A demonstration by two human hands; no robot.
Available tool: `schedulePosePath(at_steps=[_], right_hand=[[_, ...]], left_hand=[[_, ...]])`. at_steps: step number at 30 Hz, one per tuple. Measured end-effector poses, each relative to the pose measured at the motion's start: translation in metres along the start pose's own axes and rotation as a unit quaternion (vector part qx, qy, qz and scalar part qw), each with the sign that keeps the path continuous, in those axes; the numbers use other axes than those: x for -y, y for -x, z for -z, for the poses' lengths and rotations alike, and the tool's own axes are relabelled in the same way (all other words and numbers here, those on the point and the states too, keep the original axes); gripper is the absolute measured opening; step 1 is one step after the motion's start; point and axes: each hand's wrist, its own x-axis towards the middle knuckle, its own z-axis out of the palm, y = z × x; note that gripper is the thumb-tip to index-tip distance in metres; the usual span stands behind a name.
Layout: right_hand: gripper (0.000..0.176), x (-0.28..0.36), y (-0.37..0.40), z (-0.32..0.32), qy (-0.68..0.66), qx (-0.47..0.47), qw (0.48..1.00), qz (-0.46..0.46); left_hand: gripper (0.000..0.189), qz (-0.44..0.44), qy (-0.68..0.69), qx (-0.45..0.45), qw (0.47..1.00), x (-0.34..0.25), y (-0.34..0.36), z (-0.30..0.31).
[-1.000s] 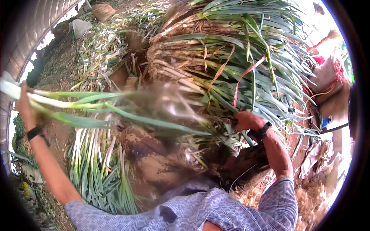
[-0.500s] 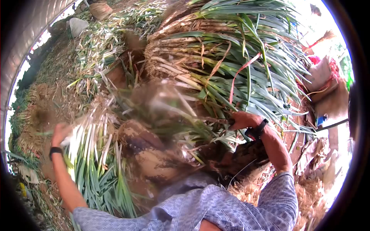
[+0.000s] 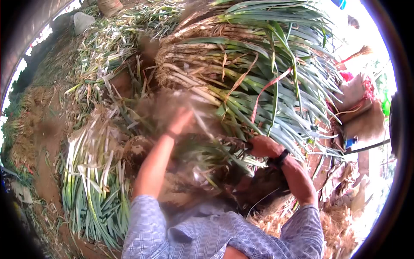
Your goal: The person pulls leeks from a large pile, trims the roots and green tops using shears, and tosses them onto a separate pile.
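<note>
My left hand (image 3: 183, 118) reaches over the middle, blurred, near the root end of a pale green onion stalk (image 3: 207, 129); its fingers are too smeared to read. To its right, my right hand (image 3: 265, 146) is closed around something dark that I cannot make out, beside the stalk's leafy part. A large heap of green onions (image 3: 258, 82) with soil-brown roots lies just beyond both hands, leaves pointing right. At the left, a bundle of green onions with cleaner white stems (image 3: 97, 172) lies with its green leaves toward me.
Trimmed leaves and peelings (image 3: 125, 47) litter the ground at the upper left. More green onions (image 3: 21, 134) lie at the far left edge. A whitish sack (image 3: 355, 93) stands at the right, and dry straw-like waste (image 3: 340, 228) lies at lower right.
My left hand has moved from the bundle at the left to the middle, near the stalk. My right hand stays closed, shifted slightly left and down in view.
</note>
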Motion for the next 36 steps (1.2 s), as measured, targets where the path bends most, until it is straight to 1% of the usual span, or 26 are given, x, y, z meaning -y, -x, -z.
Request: schedulePosePath(at_steps=[2, 3, 6, 7, 10, 13, 16, 17, 20, 23, 26, 28, 29, 32, 35, 36], right_hand=[[0.038, 0.004, 0.001, 0.006, -0.005, 0.005, 1.0, 0.002], [0.036, -0.003, -0.002, -0.003, -0.045, -0.073, 0.996, 0.039], [0.033, -0.007, -0.01, -0.001, -0.078, -0.107, 0.991, 0.023], [0.031, -0.004, -0.012, 0.003, -0.079, -0.105, 0.991, 0.01], [0.032, 0.002, -0.017, 0.011, -0.092, -0.104, 0.99, 0.015], [0.034, 0.015, -0.022, 0.019, -0.052, -0.078, 0.996, 0.007], [0.038, 0.021, -0.027, 0.02, -0.054, -0.091, 0.994, 0.009], [0.039, 0.024, -0.027, 0.022, -0.053, -0.094, 0.994, 0.009], [0.042, 0.029, -0.026, 0.028, -0.045, -0.093, 0.995, 0.011], [0.043, 0.027, -0.025, 0.025, -0.034, -0.081, 0.996, 0.004], [0.041, 0.024, -0.021, 0.022, -0.039, -0.087, 0.995, 0.021], [0.039, 0.021, -0.02, 0.015, -0.056, -0.105, 0.992, 0.045], [0.037, 0.02, -0.022, 0.013, -0.05, -0.102, 0.993, 0.036], [0.034, 0.016, -0.026, 0.009, -0.035, -0.098, 0.994, 0.018], [0.032, 0.019, -0.033, 0.007, -0.036, -0.09, 0.995, 0.026], [0.031, 0.02, -0.037, 0.006, -0.04, -0.08, 0.996, 0.029]], left_hand=[[0.023, -0.004, -0.009, -0.086, 0.996, 0.027, -0.018, -0.011], [0.023, -0.053, -0.03, -0.113, 0.992, 0.045, -0.029, -0.007], [0.02, -0.101, -0.041, -0.209, 0.972, 0.037, -0.023, -0.023], [0.021, -0.083, -0.054, -0.217, 0.971, 0.033, -0.023, -0.027], [0.021, -0.102, -0.061, -0.203, 0.972, 0.044, -0.027, -0.023], [0.019, -0.098, -0.208, -0.23, 0.946, 0.051, -0.029, -0.029], [0.016, -0.08, -0.087, -0.167, 0.979, 0.05, -0.012, -0.045], [0.014, -0.02, 0.03, -0.1, 0.994, 0.047, -0.007, -0.049], [0.017, 0.076, 0.052, -0.012, 0.996, 0.048, 0.018, -0.072], [0.02, 0.082, 0.131, -0.007, 0.988, 0.055, 0.032, -0.084], [0.024, 0.092, 0.136, 0.039, 0.986, 0.063, 0.04, -0.08], [0.024, 0.117, 0.144, 0.029, 0.982, 0.067, 0.048, -0.08], [0.023, 0.13, 0.148, 0.025, 0.98, 0.068, 0.051, -0.08], [0.025, 0.178, 0.06, 0.115, 0.975, 0.066, 0.055, -0.082], [0.032, 0.234, 0.046, 0.107, 0.965, 0.079, 0.067, -0.1], [0.034, 0.226, 0.048, 0.106, 0.967, 0.082, 0.069, -0.101]])
